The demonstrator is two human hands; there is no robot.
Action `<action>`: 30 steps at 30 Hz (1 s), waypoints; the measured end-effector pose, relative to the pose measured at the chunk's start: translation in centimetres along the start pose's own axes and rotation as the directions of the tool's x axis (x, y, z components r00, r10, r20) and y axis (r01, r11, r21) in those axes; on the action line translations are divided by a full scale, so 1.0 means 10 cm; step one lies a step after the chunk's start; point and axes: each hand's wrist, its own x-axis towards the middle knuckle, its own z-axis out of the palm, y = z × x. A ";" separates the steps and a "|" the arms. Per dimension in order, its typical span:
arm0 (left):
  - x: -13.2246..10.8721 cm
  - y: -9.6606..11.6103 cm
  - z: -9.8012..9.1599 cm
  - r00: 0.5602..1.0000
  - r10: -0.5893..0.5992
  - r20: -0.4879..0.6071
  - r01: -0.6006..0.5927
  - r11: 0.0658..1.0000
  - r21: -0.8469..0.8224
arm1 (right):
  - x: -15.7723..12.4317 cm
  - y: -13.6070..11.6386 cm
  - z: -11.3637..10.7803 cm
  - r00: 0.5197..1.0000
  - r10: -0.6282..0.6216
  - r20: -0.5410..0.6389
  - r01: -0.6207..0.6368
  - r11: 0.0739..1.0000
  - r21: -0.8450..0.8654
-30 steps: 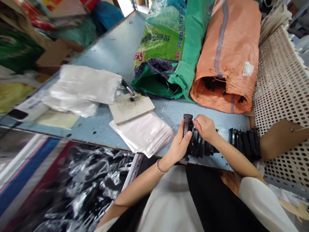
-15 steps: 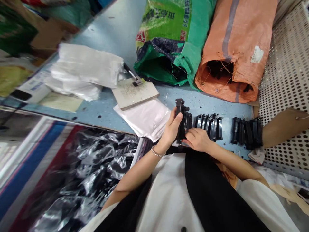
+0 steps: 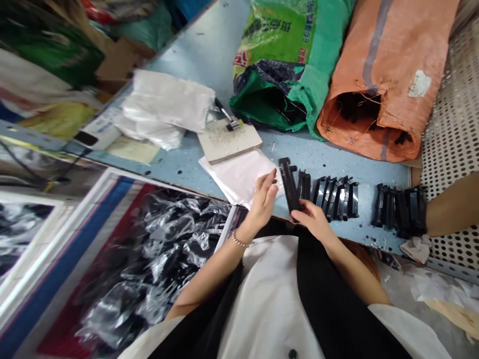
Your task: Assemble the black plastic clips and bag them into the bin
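A long black plastic part (image 3: 289,185) stands nearly upright above the table edge, its lower end pinched in my right hand (image 3: 312,222). My left hand (image 3: 264,202), with a beaded bracelet on the wrist, is open just left of that part and apart from it. Its fingers are spread over a stack of white plastic bags (image 3: 239,177). To the right of my right hand, a row of similar black plastic parts (image 3: 335,198) stands close together on the blue table (image 3: 318,157). A second group of black parts (image 3: 400,212) lies further right.
Behind the hands lie a green woven sack (image 3: 277,94) and an orange woven sack (image 3: 385,85) holding black pieces. A board (image 3: 229,140) carries a small metal-headed tool (image 3: 229,118). Clear plastic with black parts (image 3: 164,259) lies below the table's left edge; a perforated panel (image 3: 452,149) stands right.
My left hand has let go of the black part and opened, moving left. My right hand now holds the part's lower end. The whole view has shifted slightly to the right.
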 end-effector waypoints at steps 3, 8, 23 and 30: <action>0.10 -0.30 -0.34 0.996 0.089 0.000 -0.082 0.916 0.393 | 0.05 0.04 -0.01 1.000 0.024 0.000 -0.024 0.981 0.194; 0.35 -0.58 -0.64 0.997 -0.039 0.067 0.011 0.924 0.383 | 0.11 0.02 0.09 0.997 0.050 0.054 -0.064 0.948 0.313; 0.60 -0.69 -0.98 0.991 -0.134 -0.001 0.133 0.980 0.146 | 0.40 0.11 0.51 0.755 0.186 0.629 -0.596 0.595 0.539; 0.35 -0.44 -1.04 0.947 0.255 0.196 -0.319 0.821 0.473 | 0.52 0.09 0.56 0.705 0.164 0.690 -0.664 0.495 0.561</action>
